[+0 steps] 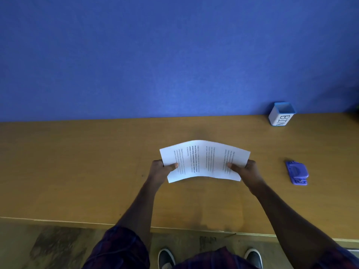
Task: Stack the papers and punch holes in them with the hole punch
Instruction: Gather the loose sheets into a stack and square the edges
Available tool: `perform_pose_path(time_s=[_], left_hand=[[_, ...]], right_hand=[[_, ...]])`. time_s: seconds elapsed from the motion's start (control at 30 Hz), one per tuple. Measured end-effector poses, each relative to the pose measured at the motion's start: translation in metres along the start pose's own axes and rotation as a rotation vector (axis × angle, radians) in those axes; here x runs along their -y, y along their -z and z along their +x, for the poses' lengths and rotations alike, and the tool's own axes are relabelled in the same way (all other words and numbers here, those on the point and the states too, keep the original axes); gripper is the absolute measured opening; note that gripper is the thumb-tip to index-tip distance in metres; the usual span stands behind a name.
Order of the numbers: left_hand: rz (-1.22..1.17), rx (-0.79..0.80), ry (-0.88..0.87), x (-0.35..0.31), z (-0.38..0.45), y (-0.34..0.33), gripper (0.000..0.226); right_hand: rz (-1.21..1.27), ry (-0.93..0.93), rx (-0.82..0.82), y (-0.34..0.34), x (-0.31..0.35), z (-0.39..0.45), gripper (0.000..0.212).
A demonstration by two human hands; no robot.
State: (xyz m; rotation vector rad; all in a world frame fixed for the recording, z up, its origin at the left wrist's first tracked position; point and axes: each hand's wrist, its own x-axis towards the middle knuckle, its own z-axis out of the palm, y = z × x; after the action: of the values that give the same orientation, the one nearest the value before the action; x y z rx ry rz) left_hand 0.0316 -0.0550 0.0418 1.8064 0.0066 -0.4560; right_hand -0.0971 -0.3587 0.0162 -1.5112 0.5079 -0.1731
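Note:
White printed papers [204,162] are held above the middle of the wooden desk [77,171], bowed upward in the centre. My left hand [162,169] pinches their left edge with the thumb on top. My right hand [245,170] grips the right edge the same way. I cannot tell how many sheets are in the stack. A blue hole punch [297,172] lies flat on the desk to the right of my right hand, well apart from it.
A white cup with a blue rim marked BIN [281,116] stands at the back right against the blue partition wall [174,55]. The desk's front edge [77,222] runs just before my body; my shoes show on the floor below.

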Motion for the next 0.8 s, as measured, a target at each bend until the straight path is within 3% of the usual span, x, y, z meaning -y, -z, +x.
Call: perform_pose_path(time_s=[0.23, 0.4, 0.57, 0.7, 0.8], left_hand=[[0.114, 0.042, -0.004, 0.006, 0.001, 0.000, 0.027], [-0.001, -0.005, -0.015, 0.003, 0.003, 0.001, 0.025], [0.148, -0.010, 0.005, 0.010, 0.001, -0.006, 0.020], [0.020, -0.104, 0.058, 0.009, 0.000, -0.008, 0.014], [-0.111, -0.161, 0.110, 0.009, -0.002, -0.010, 0.017]], right_hand=[[-0.108, -0.082, -0.072, 0.001, -0.009, 0.003, 0.014], [-0.025, 0.047, -0.033, 0.000, -0.002, 0.001, 0.018], [-0.111, -0.063, -0.121, 0.003, -0.019, 0.007, 0.014], [-0.121, 0.016, -0.193, -0.001, -0.011, 0.005, 0.034], [-0.057, -0.001, -0.361, -0.007, -0.004, -0.001, 0.072]])
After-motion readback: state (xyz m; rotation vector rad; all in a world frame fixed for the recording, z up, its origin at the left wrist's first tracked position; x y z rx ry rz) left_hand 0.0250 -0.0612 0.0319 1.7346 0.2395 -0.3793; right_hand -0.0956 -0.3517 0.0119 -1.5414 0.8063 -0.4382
